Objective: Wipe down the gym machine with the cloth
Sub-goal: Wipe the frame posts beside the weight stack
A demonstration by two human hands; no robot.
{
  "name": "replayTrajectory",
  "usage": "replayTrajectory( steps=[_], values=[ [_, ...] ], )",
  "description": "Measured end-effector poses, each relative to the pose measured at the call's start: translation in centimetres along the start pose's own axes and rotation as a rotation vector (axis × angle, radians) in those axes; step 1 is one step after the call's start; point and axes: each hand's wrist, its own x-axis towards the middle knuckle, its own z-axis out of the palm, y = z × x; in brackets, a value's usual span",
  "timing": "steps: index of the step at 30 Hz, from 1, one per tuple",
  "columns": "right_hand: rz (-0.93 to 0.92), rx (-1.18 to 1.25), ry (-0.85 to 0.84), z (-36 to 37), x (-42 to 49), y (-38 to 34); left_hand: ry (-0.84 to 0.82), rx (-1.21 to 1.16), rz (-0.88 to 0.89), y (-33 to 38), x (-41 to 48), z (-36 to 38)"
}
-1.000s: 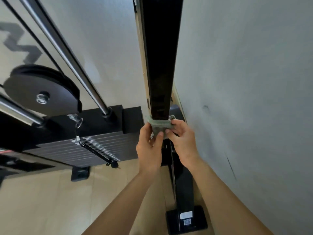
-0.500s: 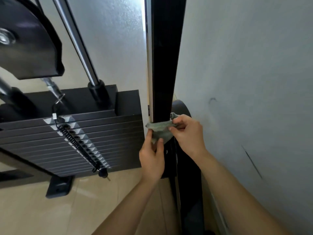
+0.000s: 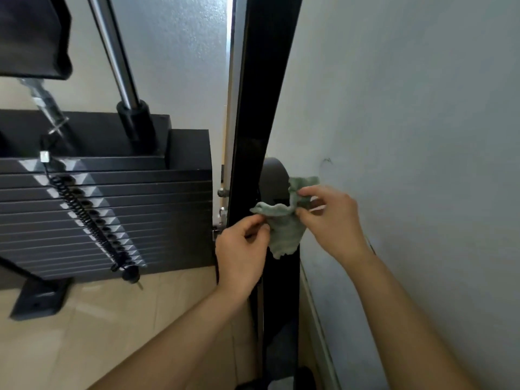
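Green-grey cloth (image 3: 284, 226), one: crumpled, held in the air at centre right of the frame, in front of the upright post (image 3: 264, 94). Whether it touches the post cannot be told.

Hands, two, bare; both forearms enter from the bottom edge.
- Left hand (image 3: 242, 249): grip clamped on the cloth's left corner, thumb against forefinger.
- Right hand (image 3: 332, 218): grip clamped on the cloth's upper right edge, pinching it, with a flap standing up above the fingers.

Upright post, one: glossy black, running from top to bottom of the frame, just right of centre. Bolts (image 3: 222, 192), two, sit on its left edge just above the left hand.

Weight stack (image 3: 112, 206), one, left of centre: flat black plates marked with pale triangles; the lowest plates are too close-set to count.

Guide rod (image 3: 115, 52), one in view: chrome, entering a black collar (image 3: 135, 122) on top of the stack.

Coiled cord (image 3: 87, 218), one: black, running diagonally down the stack's face to a selector pin (image 3: 130, 275).

Frame foot (image 3: 39, 301), one: black, lower left, resting on the floor.

Floor (image 3: 140, 319): beige, glossy tile.

Wall (image 3: 408, 136): pale grey, matte, filling the right of the frame, with one small dark scuff (image 3: 326, 160) above the right hand.
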Motion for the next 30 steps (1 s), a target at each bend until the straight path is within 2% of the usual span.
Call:
replayTrajectory(
  steps=[2,4,5,7,9,14,17,19,23,26,30],
  values=[
    [0.009,0.102,-0.137,0.9,-0.6,1.6,0.018,0.068,-0.015,-0.7,-0.4,0.8],
    [-0.014,0.166,-0.131,1.1,-0.9,2.7,0.103,0.106,0.054,-0.7,-0.9,1.0],
    [-0.036,0.175,-0.099,1.1,-0.9,3.1,0.120,0.120,0.144,-0.6,-1.0,0.8],
    [-0.081,0.140,-0.080,1.4,-1.0,3.5,0.039,0.222,0.364,-0.8,-1.0,0.6],
    [-0.116,0.037,-0.117,2.1,-1.0,3.8,-0.085,0.367,0.464,-1.5,-0.6,0.8],
    [-0.176,-0.130,-0.135,3.9,0.5,3.7,-0.130,0.533,0.550,-3.4,0.4,0.9],
    [-0.147,-0.077,-0.151,4.1,2.4,3.0,-0.165,0.622,0.586,-4.2,1.2,0.4],
    [-0.125,-0.027,-0.224,3.5,3.8,2.3,-0.180,0.668,0.588,-4.5,1.6,0.4],
    [-0.126,-0.137,-0.411,2.3,7.6,1.1,-0.152,0.665,0.576,-4.2,2.1,0.7],
    [-0.052,-0.205,-0.530,1.9,9.4,-0.3,-0.137,0.631,0.567,-3.8,2.1,0.8],
    [-0.077,-0.170,-0.529,2.4,8.4,-0.2,-0.140,0.606,0.548,-3.0,1.9,0.2]
  ],
)
